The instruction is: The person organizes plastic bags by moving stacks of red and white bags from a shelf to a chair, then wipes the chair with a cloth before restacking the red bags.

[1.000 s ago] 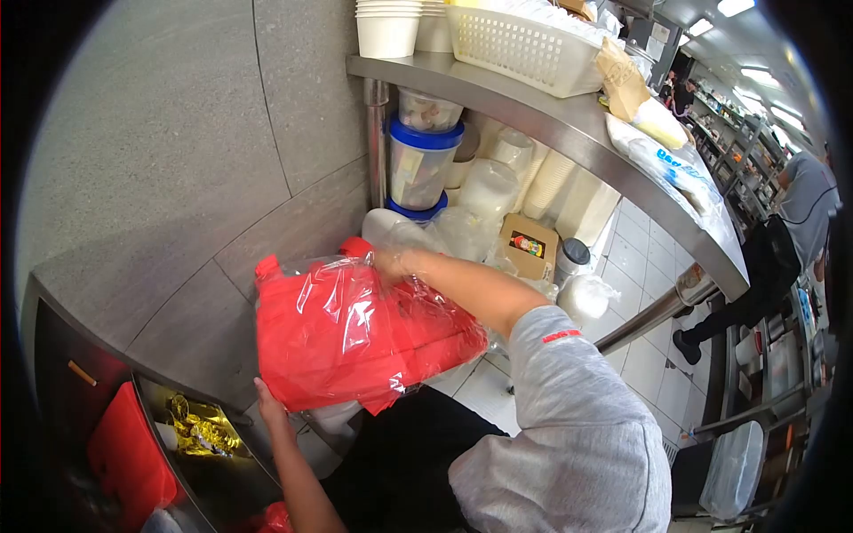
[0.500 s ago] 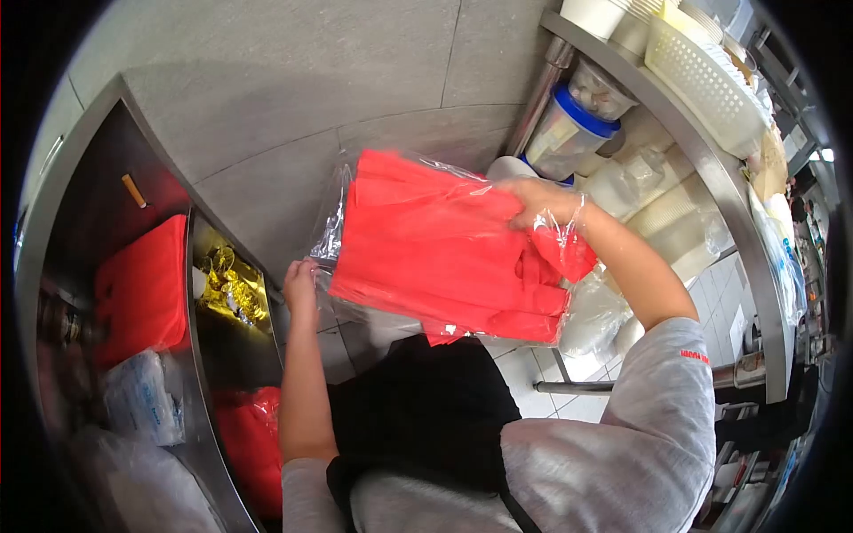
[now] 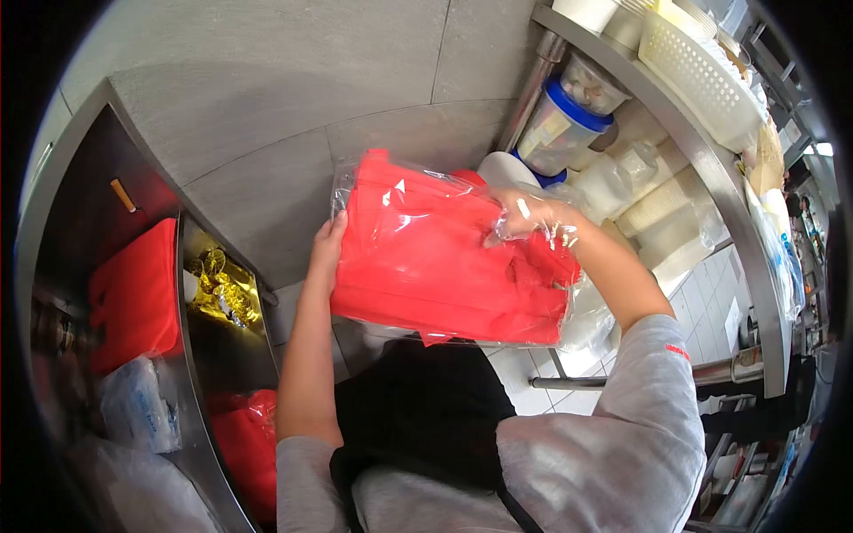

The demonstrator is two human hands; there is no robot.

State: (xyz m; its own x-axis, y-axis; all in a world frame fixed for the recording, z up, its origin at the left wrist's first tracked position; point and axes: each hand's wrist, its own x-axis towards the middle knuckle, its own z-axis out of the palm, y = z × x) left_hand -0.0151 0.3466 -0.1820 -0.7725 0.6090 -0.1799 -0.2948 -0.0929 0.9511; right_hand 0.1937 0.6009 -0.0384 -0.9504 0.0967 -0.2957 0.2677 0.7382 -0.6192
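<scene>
Red plastic bag bundle gripped at both ends.

Left hand (image 3: pixel 326 242) clasping the 9 o'clock edge, right hand (image 3: pixel 526 216) pinching clear wrap at 2 o'clock of the flat red plastic-wrapped bag pack (image 3: pixel 435 258); held mid-air before the grey tiled wall (image 3: pixel 267 98), long axis running 9 to 3.

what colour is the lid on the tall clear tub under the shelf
Blue: the lid on the clear tub shows best in the head view.

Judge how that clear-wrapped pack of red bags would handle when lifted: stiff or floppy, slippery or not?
The pack of red bags is probably floppy: its clear wrap is loose and wrinkled. The glossy film looks slippery, which may be why the left hand grips one edge and the right hand the other. Likely light.
</scene>
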